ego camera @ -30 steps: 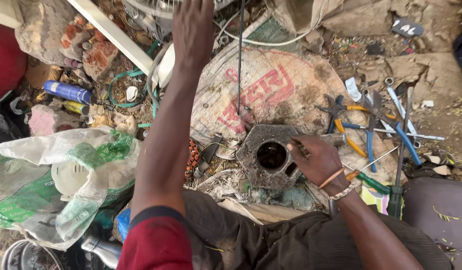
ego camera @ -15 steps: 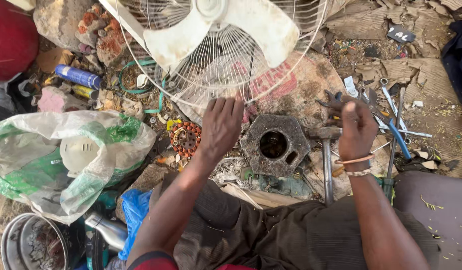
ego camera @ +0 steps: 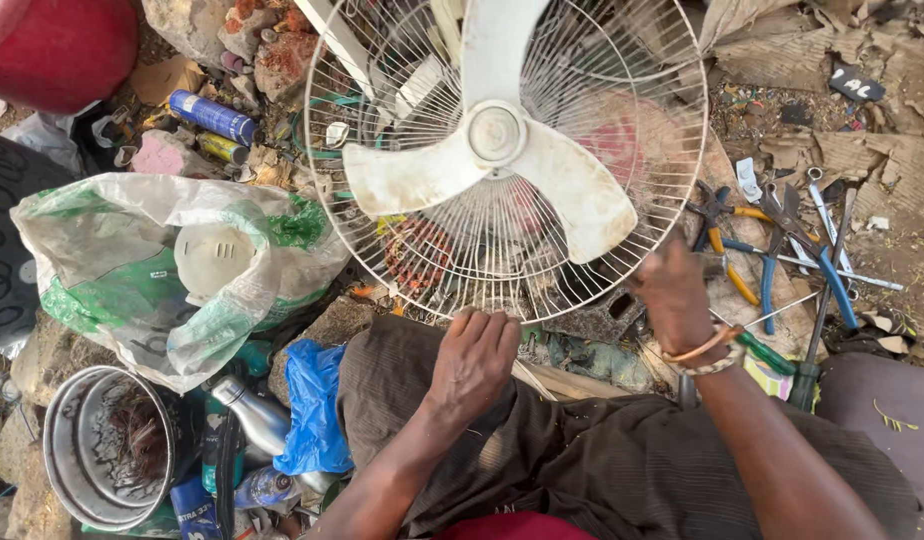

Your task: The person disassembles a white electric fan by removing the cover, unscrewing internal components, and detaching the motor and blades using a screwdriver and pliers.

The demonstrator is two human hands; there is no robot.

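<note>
A fan with three white blades [ego camera: 497, 135] inside a round white wire guard [ego camera: 402, 80] fills the upper middle, just above my lap. My left hand [ego camera: 474, 368] is at the guard's bottom rim with its fingers curled on the wires. My right hand [ego camera: 672, 292], a bracelet on its wrist, grips the guard's lower right rim. A dark metal motor housing [ego camera: 607, 318] lies under the guard, mostly hidden. A reddish copper winding [ego camera: 417, 250] shows through the wires.
At the right lie pliers with yellow handles [ego camera: 732, 250], blue-handled tools [ego camera: 832, 270] and a green screwdriver [ego camera: 767, 352]. A plastic bag [ego camera: 132, 290] holding a white fan part sits left. A metal pot [ego camera: 102, 450], blue bag [ego camera: 312, 400], bottle [ego camera: 247, 415] and red container [ego camera: 57, 45] are nearby.
The fan has come down and towards me, covering the motor housing. My right hand left the tools and took the guard's rim; my left hand drew back to the bottom rim.
</note>
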